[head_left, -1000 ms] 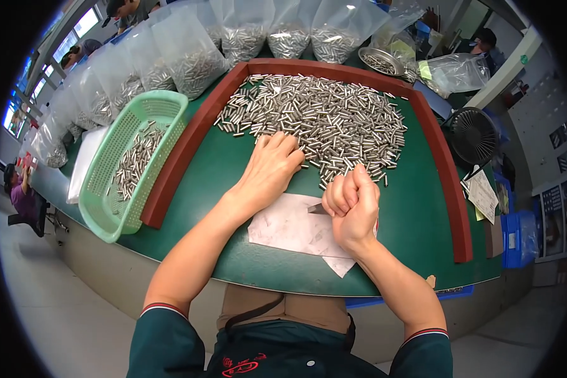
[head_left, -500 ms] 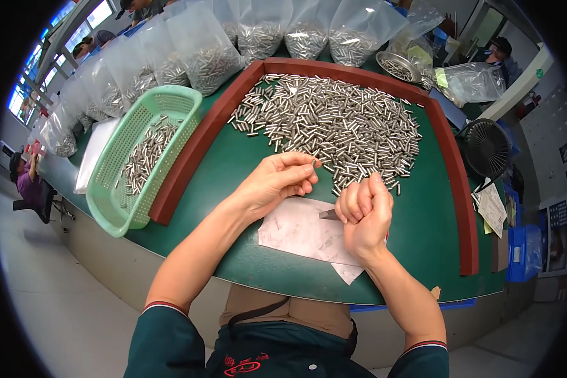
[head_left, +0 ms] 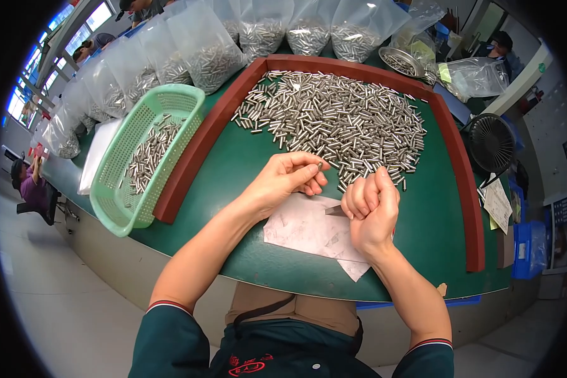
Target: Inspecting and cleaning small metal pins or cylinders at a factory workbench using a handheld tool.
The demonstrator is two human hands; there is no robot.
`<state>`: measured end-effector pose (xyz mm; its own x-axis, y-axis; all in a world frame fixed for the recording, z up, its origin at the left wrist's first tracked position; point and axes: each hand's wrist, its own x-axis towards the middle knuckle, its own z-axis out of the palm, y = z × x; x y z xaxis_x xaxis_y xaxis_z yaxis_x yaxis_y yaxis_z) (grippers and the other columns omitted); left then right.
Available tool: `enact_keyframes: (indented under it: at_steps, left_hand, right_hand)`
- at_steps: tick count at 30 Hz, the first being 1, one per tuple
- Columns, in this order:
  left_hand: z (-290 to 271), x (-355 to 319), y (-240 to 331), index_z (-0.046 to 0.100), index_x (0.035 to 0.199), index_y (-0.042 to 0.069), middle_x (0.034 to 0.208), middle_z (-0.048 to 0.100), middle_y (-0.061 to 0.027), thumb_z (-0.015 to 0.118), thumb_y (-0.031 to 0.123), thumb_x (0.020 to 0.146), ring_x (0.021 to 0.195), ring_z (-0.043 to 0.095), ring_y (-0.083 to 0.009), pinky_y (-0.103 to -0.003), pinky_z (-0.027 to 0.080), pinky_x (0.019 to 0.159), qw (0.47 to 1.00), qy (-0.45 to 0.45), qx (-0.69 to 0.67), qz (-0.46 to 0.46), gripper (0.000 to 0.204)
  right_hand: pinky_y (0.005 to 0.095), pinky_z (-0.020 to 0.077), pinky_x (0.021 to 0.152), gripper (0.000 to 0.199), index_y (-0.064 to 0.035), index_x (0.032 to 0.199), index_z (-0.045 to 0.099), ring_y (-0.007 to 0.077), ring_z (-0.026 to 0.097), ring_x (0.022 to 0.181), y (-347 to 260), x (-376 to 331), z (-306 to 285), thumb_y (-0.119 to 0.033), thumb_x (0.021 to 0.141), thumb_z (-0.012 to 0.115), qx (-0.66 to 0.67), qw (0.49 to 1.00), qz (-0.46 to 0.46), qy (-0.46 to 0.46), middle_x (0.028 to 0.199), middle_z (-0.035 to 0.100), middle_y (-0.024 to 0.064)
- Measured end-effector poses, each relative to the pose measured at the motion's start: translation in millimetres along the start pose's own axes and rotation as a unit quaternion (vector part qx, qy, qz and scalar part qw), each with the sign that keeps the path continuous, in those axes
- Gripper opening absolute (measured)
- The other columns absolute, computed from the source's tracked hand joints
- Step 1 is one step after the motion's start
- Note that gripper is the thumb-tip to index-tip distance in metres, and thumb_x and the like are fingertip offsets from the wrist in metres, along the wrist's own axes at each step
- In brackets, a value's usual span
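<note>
My left hand [head_left: 295, 175] pinches one small metal pin [head_left: 320, 166] between thumb and fingertips, just in front of the pile. The fingers of my right hand [head_left: 373, 211] are wrapped round a tool with a flat, pointed grey blade [head_left: 336, 211]; its handle is mostly hidden in my fist. Blade and pin are apart. Under my hands lies a stained, pale pink cloth or sheet [head_left: 299, 230]. Beyond them spreads a large heap of short metal pins [head_left: 343, 120] on the green tabletop [head_left: 227, 170].
A dark red raised border [head_left: 192, 151] frames the heap on three sides. Left of it stands a green perforated basket [head_left: 101, 189] holding more pins. Clear bags of pins [head_left: 211, 63] line the back. A metal bowl [head_left: 402, 62] and black fan [head_left: 491, 140] stand right. Other people sit farther off.
The pin in my left fingertips appears turned more upright. Both hands keep their grips, and the whole view has shifted slightly.
</note>
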<state>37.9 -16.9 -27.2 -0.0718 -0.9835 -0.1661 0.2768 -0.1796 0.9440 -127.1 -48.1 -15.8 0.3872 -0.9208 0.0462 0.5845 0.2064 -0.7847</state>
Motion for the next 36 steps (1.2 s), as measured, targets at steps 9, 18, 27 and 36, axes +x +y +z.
enact_keyframes:
  at_steps: [9,18,27,36]
  left_hand:
    - [0.2,-2.0,-1.1,0.055,0.098,-0.002,0.080,0.057,-0.0054,0.047,0.012,0.088,0.068,0.052,-0.0081,-0.021,0.044,0.065,1.000,0.003,0.009,0.004,0.018]
    - [18.2,-20.0,16.1,0.055,0.082,-0.003,0.072,0.056,-0.0048,0.056,0.005,0.078,0.065,0.050,-0.0093,-0.025,0.041,0.059,0.924,0.006,0.372,0.086,0.009]
    - [25.6,-23.9,5.5,0.054,0.073,-0.002,0.069,0.052,-0.0114,0.060,0.002,0.070,0.061,0.053,-0.0255,-0.033,0.042,0.056,0.842,-0.019,0.525,0.124,0.008]
    - [27.3,-25.2,5.4,0.055,0.071,-0.003,0.068,0.054,-0.0124,0.060,0.003,0.069,0.060,0.055,-0.0265,-0.033,0.042,0.054,0.824,0.004,0.548,0.145,0.008]
  right_hand:
    - [0.0244,0.0205,0.036,0.046,-0.0114,0.049,0.025,0.0092,0.019,0.038,1.5,-1.8,-0.2,-0.026,0.092,0.031,0.000,1.000,-0.001,-0.007,0.040,0.025,0.0009]
    - [0.0246,0.0211,0.035,0.044,-0.0111,0.050,0.025,0.0089,0.020,0.037,2.3,-0.1,-3.6,-0.024,0.092,0.031,0.010,1.000,-0.019,-0.014,0.040,0.026,0.0009]
    - [0.0248,0.0199,0.036,0.045,-0.0115,0.049,0.025,0.0089,0.018,0.037,-0.7,-0.2,-4.1,-0.027,0.092,0.029,0.055,0.998,-0.041,-0.002,0.040,0.024,0.0004]
    - [0.0246,0.0199,0.037,0.046,-0.0148,0.048,0.023,0.0089,0.015,0.037,1.7,-4.7,1.3,-0.030,0.092,0.028,0.032,0.999,-0.008,0.021,0.040,0.023,-0.0022]
